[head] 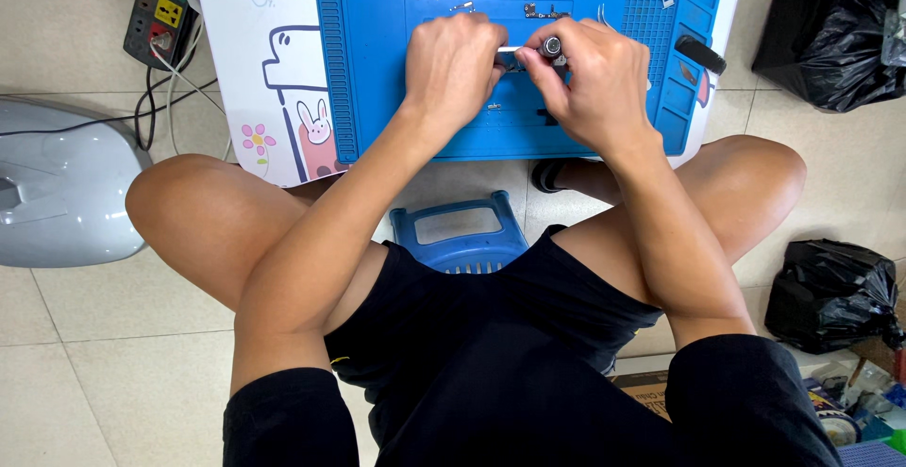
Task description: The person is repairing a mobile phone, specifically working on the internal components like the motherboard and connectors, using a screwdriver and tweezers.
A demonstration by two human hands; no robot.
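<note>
Two hands (528,75) around screwdriver (550,47) above blue mat (377,61)

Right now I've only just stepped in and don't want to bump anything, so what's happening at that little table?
A person sits on a low blue stool at a small white table covered by a blue repair mat. The right hand holds a small metal-capped screwdriver over the mat's middle, while the left hand pinches a thin white piece beside it. What they work on is hidden under the hands. Tiny metal parts lie on the mat, and a black tool rests near its right edge.
</note>
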